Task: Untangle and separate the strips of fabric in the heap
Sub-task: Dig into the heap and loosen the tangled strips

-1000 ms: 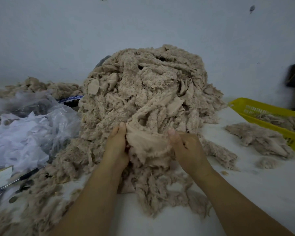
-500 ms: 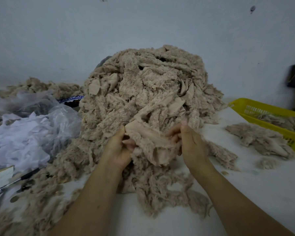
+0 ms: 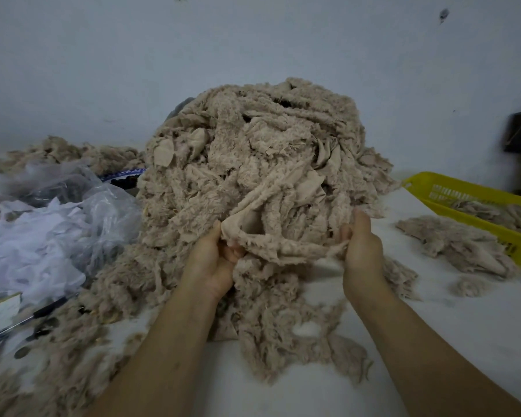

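Pale wall backs a white bench carrying the tall heap of beige fabric strips. Clear plastic bags and a pen lie left; a yellow basket, cut off at the frame edge, sits right. At the heap's front, left hand and right hand grip one strip stretched between them, fingers curled, partly hidden.

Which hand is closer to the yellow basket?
The right hand. It grips one end of a fabric strip, with the yellow basket off to its right across the table. The left hand holds the strip's other end, farther left, in front of the heap.
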Demonstrator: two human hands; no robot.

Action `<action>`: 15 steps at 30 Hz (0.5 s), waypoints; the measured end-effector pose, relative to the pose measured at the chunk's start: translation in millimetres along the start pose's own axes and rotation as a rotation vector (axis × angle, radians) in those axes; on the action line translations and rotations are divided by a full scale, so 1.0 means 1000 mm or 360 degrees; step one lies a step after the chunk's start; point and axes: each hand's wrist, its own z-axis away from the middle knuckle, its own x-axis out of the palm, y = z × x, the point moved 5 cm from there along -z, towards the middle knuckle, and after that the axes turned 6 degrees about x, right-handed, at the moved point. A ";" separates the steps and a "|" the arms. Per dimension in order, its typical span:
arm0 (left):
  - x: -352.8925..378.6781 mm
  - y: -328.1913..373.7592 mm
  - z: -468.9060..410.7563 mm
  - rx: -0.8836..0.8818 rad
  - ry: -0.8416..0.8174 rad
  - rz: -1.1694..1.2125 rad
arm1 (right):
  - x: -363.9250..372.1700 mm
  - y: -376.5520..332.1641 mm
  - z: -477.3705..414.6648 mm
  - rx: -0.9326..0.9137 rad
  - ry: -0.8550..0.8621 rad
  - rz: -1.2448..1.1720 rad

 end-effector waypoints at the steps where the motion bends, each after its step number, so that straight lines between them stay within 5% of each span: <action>1: 0.000 0.000 0.002 0.0011 0.0005 -0.0021 | -0.002 0.001 0.000 0.0037 0.0020 -0.0036; 7: 0.013 0.003 0.010 0.0032 -0.0193 -0.0047 | -0.013 0.003 -0.005 0.0210 0.0244 -0.0329; 10: 0.008 0.010 0.008 0.0067 -0.0169 -0.0161 | -0.027 -0.002 -0.012 0.0173 0.0324 0.0066; 15: 0.010 -0.002 0.013 0.0104 -0.0262 -0.0610 | 0.024 0.006 0.014 -0.0418 -0.0352 0.0866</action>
